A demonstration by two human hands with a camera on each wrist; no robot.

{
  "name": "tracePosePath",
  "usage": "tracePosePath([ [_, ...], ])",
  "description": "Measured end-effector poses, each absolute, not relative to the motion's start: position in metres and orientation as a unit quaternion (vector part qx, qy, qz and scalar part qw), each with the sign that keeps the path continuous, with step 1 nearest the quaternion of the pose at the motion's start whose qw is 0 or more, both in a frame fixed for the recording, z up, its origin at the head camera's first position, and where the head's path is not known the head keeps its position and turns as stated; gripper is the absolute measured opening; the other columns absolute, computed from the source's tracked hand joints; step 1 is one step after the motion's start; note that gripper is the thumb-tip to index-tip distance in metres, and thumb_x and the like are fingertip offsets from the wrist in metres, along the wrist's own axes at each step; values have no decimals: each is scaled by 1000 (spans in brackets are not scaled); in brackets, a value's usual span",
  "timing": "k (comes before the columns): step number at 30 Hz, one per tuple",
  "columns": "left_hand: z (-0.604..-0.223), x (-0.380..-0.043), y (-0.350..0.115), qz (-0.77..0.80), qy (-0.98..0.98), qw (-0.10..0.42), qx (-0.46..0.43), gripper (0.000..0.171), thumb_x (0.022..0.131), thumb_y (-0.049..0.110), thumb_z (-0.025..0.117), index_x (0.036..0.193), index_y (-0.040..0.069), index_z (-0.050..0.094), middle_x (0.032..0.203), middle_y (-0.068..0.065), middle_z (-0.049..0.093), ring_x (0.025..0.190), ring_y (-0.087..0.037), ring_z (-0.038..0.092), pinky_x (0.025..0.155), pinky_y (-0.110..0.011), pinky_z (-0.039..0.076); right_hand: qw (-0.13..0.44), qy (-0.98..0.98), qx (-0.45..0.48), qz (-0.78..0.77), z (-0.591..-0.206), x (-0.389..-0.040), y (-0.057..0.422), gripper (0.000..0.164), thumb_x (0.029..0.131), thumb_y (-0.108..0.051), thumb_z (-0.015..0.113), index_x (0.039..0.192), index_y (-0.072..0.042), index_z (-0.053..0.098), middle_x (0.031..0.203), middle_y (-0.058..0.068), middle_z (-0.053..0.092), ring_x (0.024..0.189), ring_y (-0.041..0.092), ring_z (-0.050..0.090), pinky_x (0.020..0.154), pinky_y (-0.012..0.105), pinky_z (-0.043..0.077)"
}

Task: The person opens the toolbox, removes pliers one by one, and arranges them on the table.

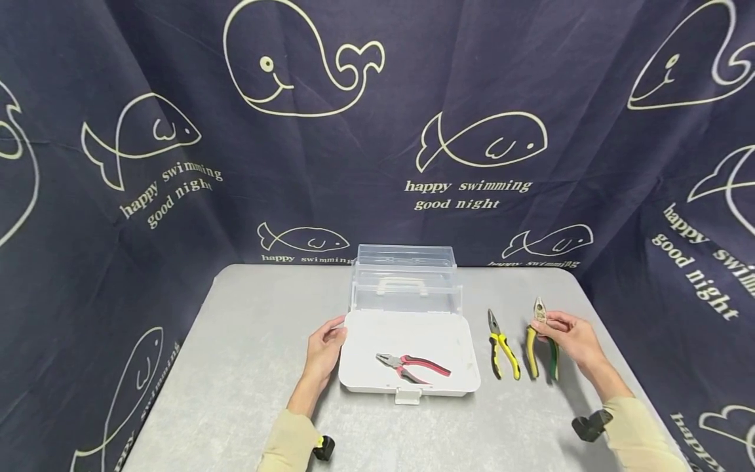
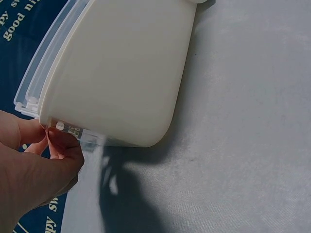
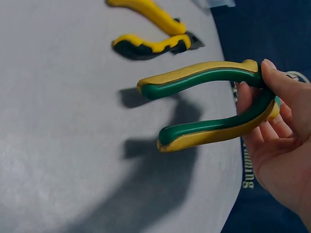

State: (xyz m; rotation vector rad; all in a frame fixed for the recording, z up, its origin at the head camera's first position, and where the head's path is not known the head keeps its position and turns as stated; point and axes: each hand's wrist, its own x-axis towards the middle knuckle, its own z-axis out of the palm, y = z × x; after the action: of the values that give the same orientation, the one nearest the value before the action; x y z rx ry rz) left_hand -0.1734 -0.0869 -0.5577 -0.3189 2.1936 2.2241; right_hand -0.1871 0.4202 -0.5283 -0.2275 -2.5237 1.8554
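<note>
My left hand [image 1: 323, 347] pinches the rim of a white toolbox [image 2: 121, 63] at its left back corner. The box's clear lid [image 1: 407, 295] is swung back. Red-and-black combination pliers [image 1: 407, 367] lie inside with their handles spread. At the right, my right hand [image 1: 575, 334] grips green-and-yellow pliers [image 3: 209, 80] near the pivot, handles spread toward me. In the right wrist view their shadow falls apart from them on the table. Yellow-and-black long-nose pliers [image 1: 500, 347] lie on the table between the box and my right hand.
The grey table [image 1: 248, 367] carries all of this. A dark blue curtain [image 1: 377, 164] with fish and whale drawings hangs behind the table and along both sides. The box's front latch [image 1: 408, 395] points toward me.
</note>
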Motion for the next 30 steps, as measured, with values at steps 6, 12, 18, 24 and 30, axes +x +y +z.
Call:
tracePosePath([
  [6,-559,-174,-86,708,698,5,-106,34,100,4,62,134,-2,64,112,-16,68,96,-13,62,81,-21,51,-23,-831,-90,548,-544,-187,423,59,94,-17,78,132,19,52,88,-17,73,74,5,71,72,28,60],
  [12,-561,-172,-87,702,704,5,-108,34,100,5,62,134,-1,65,112,-16,68,95,-13,61,81,-22,50,-37,-849,-103,517,-548,-196,415,64,94,-20,77,135,21,50,92,-4,76,74,1,70,70,25,59],
  [18,-561,-172,-87,702,704,6,-109,34,101,6,62,134,-1,64,113,-16,67,96,-14,61,81,-22,50,-22,-880,-122,459,-559,-208,403,48,92,-12,77,121,21,59,88,11,78,65,-4,65,64,21,58],
  [24,-559,-173,-87,705,699,7,-115,34,101,5,62,134,0,65,112,-15,68,95,-13,61,81,-22,51,22,-935,-104,338,-560,-210,394,38,91,-16,77,111,14,67,97,25,73,79,29,71,69,37,57],
  [30,-558,-173,-89,701,704,8,-114,35,101,7,62,135,0,64,113,-15,68,96,-13,61,81,-22,51,42,-949,-79,304,-556,-206,384,32,92,-13,75,109,13,67,99,29,71,91,45,67,78,53,53],
])
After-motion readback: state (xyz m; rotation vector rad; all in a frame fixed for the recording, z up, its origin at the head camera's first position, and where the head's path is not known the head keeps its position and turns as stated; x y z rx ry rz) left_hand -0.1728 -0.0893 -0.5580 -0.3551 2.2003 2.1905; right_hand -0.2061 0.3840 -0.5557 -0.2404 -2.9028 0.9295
